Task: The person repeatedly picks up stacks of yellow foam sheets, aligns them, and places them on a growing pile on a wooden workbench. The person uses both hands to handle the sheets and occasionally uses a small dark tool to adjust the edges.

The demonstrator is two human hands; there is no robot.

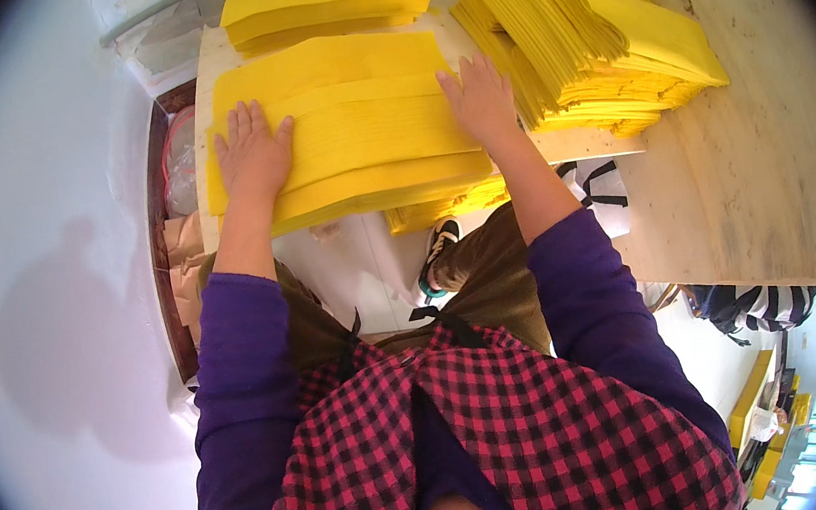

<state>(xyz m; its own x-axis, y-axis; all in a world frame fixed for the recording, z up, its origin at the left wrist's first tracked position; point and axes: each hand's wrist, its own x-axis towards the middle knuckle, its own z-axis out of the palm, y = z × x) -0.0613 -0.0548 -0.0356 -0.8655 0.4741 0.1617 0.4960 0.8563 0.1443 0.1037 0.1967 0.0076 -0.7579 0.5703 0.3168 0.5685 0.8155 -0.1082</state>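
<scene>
In front of me on the wooden table lies a stack of yellow felt-like sheets, its layers stepped toward the near edge. My left hand rests flat on the stack's left part, fingers spread and pointing away from me. At its right edge, my right hand touches the sheets with fingers stretched out. Neither hand grips anything. The undersides of both hands are hidden.
Beyond lies another yellow stack. A taller, uneven pile of folded yellow pieces stands to the right on the wooden tabletop. More yellow pieces sit below the table's near edge. A white wall rises at left.
</scene>
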